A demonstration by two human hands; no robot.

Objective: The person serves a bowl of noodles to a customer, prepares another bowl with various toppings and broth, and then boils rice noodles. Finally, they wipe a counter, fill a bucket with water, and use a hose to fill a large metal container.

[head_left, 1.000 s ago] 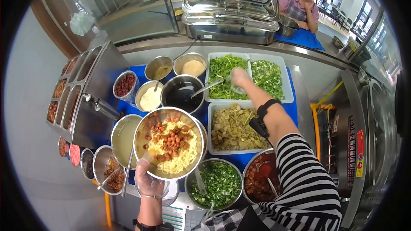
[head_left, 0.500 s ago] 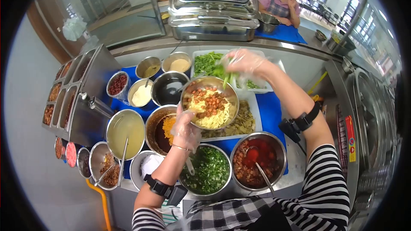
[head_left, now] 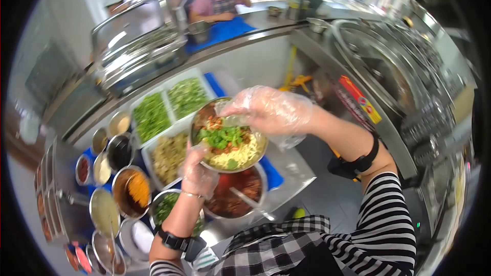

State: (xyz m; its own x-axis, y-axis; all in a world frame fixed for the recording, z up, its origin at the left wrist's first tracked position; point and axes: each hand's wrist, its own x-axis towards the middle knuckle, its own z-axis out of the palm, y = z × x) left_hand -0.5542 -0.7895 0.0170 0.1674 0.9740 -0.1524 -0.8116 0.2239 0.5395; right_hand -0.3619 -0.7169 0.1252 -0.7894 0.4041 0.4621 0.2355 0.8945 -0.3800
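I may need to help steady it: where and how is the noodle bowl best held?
Probably best by the right rim of the noodle bowl, just nearer the body than the right hand, coming from the right: thumb over the rim, fingers against the outer wall. The left hand holds the left side, while that stretch of round rim is uncovered.

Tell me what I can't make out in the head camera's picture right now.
- Head view: fingers of the left hand under the noodle bowl, hidden by the bowl.
- Head view: whether the right hand holds anything, hidden by the hand itself.
- Head view: part of the chopped greens, behind the left forearm.
- Head view: contents of the metal dish, lost to its lid and blur.
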